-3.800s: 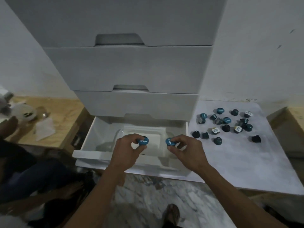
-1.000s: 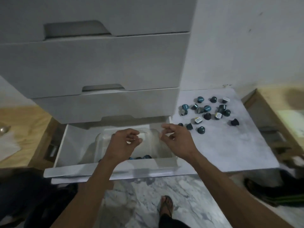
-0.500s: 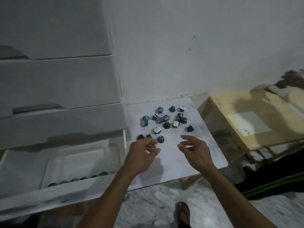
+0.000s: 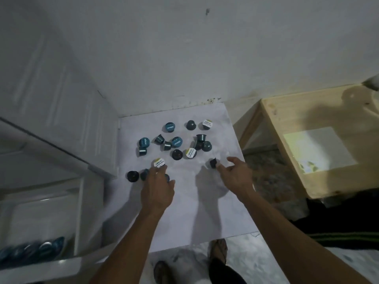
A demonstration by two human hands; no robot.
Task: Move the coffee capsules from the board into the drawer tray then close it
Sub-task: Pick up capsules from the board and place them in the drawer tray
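Both hands work the white board (image 4: 184, 212) together: left hand (image 4: 156, 188) curls over near-edge capsules, grip unclear; right hand (image 4: 235, 174) is open, fingertips touching a dark capsule (image 4: 213, 162).

The left hand (image 4: 157, 187) covers most of two capsules (image 4: 144, 174) at its fingertips; whether it grips either cannot be told; the drawer tray (image 4: 39, 218) is cut off at the left edge, its blue capsules (image 4: 30, 250) blurred
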